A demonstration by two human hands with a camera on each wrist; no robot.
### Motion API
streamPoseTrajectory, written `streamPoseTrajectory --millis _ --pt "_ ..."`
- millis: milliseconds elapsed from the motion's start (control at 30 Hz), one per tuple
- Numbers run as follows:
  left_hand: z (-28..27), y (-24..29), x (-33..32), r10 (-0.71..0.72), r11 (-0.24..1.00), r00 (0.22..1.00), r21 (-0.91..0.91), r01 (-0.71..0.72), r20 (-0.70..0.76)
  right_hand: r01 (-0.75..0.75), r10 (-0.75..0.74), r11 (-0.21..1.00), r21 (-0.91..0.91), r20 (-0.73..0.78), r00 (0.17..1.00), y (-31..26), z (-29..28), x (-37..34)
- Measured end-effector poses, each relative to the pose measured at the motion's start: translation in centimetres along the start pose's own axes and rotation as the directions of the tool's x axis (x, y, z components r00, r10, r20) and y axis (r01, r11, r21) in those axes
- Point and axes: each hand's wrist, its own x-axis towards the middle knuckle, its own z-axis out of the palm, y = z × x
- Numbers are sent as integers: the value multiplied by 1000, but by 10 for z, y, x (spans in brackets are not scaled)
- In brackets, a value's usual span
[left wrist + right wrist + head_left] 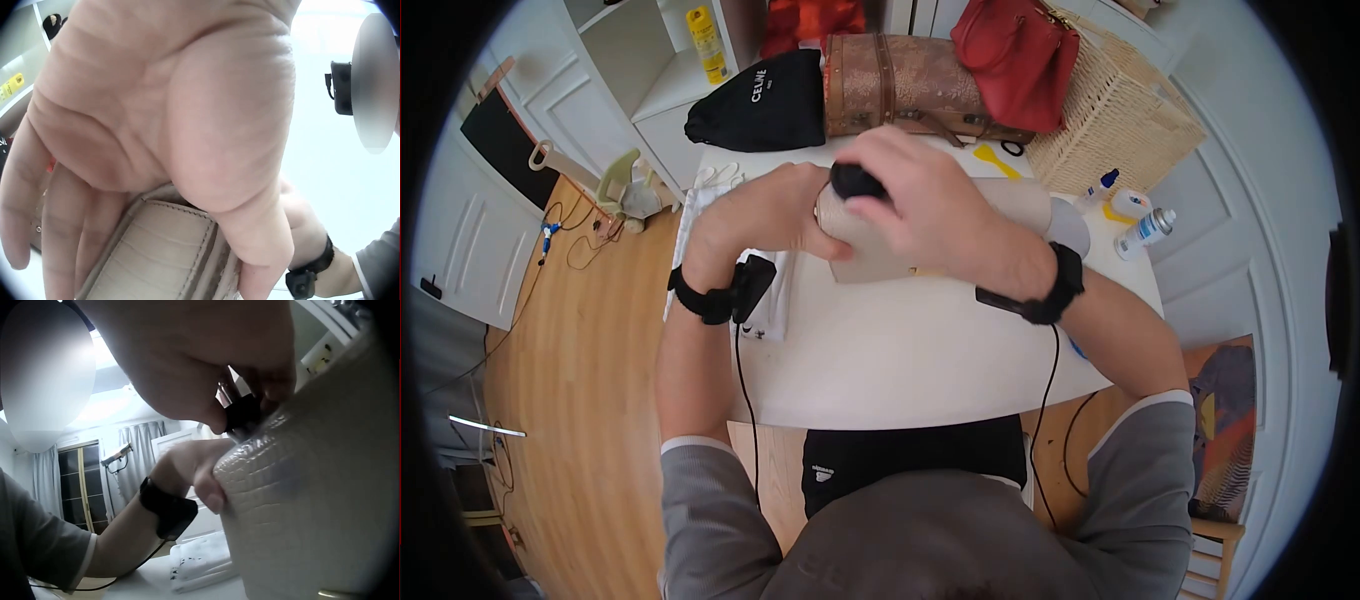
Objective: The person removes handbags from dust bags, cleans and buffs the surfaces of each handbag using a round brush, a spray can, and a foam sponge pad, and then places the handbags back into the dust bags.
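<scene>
A beige handbag with a crocodile-like embossed surface is on the white table in front of the person. My left hand grips its left end, thumb on the near face and fingers on the far side. In the left wrist view, a stitched side panel of the handbag shows beneath the palm. Over the handbag's upper edge, my right hand holds a small black tool with a rounded end. In the right wrist view, fingertips pinch the black tool right at the glossy edge; its exact kind cannot be told.
A spray can and a blue-capped bottle stand at the right. Behind are a yellow tool, a black pouch, a brown patterned bag, a red handbag and a wicker basket. Cables hang from both wrists.
</scene>
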Motion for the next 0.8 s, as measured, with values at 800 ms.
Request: streamPoseTrajectory --millis 800 --pt "-1 1 2 4 1000 1000 -17 -4 -11 -352 353 935 -34 10 936 25 -75 -42"
